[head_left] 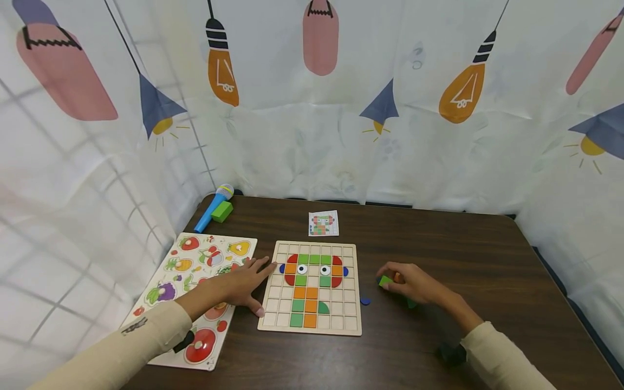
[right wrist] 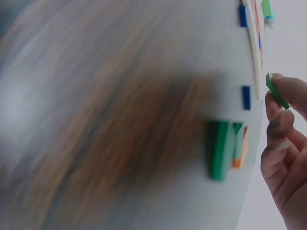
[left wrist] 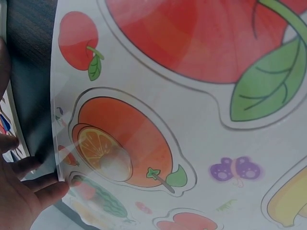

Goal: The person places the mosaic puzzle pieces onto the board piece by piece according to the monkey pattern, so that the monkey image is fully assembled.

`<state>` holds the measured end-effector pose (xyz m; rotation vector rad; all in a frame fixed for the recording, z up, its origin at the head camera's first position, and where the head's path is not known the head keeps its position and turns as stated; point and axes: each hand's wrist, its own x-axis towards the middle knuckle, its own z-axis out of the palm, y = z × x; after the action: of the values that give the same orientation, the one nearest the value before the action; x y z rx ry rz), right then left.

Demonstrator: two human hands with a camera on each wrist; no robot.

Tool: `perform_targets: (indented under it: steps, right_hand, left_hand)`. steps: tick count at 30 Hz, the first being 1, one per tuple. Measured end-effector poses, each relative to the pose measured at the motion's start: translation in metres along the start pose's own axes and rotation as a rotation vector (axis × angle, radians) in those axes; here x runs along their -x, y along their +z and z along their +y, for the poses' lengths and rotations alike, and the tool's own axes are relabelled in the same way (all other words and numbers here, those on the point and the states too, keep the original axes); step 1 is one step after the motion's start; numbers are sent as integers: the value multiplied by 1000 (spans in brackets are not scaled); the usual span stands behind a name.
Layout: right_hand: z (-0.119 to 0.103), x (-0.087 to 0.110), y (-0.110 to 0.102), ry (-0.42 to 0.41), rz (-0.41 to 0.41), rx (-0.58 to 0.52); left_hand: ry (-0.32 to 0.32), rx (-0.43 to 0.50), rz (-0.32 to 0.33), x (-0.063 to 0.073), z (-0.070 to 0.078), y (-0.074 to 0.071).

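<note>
Between its thumb and fingers my right hand [head_left: 409, 283] pinches a small green tile [right wrist: 277, 92], to the right of the wooden grid board [head_left: 341, 317]. Beneath that hand lie a dark green piece [right wrist: 220, 151] and an orange piece [right wrist: 243, 148], partly covered in the head view. My left hand [head_left: 240, 285] has its fingers spread, with fingertips and thumb at the board's left edge. Coloured tiles on the board form a face with two round eyes [head_left: 302, 268], over an orange and green lower part [head_left: 311, 306]. A blue rounded piece [head_left: 365, 301] lies just off the board's right edge.
A fruit puzzle board [head_left: 161, 311] lies under the left forearm. Behind the grid board is a small picture card [head_left: 323, 223] with a similar tile face. At the back left are a blue toy microphone [head_left: 210, 212] and a green block [head_left: 222, 212]. Printed curtains enclose the table [head_left: 487, 260].
</note>
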<state>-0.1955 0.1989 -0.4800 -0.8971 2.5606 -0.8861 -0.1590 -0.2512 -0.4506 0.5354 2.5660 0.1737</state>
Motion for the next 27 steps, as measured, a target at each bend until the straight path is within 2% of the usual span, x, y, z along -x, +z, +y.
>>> perform_targets:
  steps: [5, 12, 17, 23, 27]
  right_hand:
    - [-18, -12, 5, -45, 12, -56]
    - [-50, -34, 19, -101, -42, -133]
    - [-68, -50, 34, -123, -78, -121]
    - [-84, -69, 51, -162, -79, -92]
    - [-97, -79, 58, -158, -77, -126]
  left_hand:
    - [1, -3, 3, -1, -1, 0]
    - [-4, -23, 13, -1, -1, 1]
    - [-2, -21, 15, -2, -2, 2]
    - [-7, -21, 13, -2, -1, 1]
    - [-13, -9, 9, -1, 0, 0]
